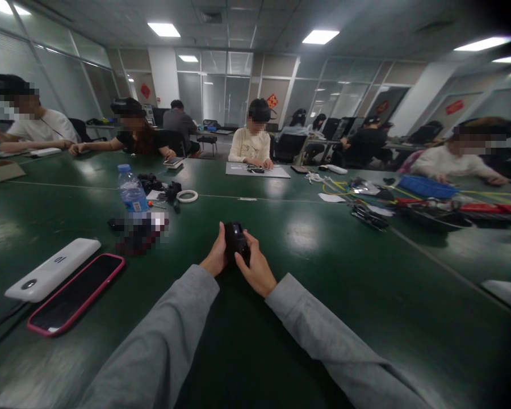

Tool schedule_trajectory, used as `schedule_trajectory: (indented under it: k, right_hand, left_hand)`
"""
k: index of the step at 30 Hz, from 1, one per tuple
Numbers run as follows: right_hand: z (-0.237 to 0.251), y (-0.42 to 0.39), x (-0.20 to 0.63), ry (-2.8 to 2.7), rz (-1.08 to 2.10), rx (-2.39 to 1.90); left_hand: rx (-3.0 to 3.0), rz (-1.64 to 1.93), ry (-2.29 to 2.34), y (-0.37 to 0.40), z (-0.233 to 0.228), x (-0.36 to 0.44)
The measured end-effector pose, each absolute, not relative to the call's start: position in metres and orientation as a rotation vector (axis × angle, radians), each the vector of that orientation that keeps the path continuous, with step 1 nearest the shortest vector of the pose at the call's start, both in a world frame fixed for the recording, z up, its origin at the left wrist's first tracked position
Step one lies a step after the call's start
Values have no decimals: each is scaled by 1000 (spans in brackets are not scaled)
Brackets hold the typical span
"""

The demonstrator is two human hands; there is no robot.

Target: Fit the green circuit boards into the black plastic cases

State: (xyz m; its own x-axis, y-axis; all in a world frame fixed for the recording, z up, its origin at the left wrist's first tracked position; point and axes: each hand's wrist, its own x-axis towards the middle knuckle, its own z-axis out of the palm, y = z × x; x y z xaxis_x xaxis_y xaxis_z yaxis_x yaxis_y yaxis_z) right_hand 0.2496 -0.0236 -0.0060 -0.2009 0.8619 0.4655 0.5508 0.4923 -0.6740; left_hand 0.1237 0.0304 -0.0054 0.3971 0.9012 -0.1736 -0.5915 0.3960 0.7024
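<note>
Between my two hands, over the middle of the green table, is a small black device that resembles a camera; its exact kind is hard to make out. My left hand grips its left side, thumb up along the edge. On the other side my right hand is closed around it, with fingers over the right edge and the thumb on the face turned towards me. Both hands partly cover the device.
To the left lie a white power bank and a phone in a pink case. Behind them stand a water bottle and a white tape roll. Cables and a blue tray are at right. Several people sit around the table.
</note>
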Motion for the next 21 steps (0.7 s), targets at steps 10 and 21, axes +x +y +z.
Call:
schedule_trajectory:
  k: [10,21]
  right_hand:
    - [4,-27,256,-1840,306,-1103]
    - [-30,19,285,-1185,866,-1138]
  left_hand:
    - [461,1098,705,38,-11,121]
    - [400,1136,515,42,-8,118]
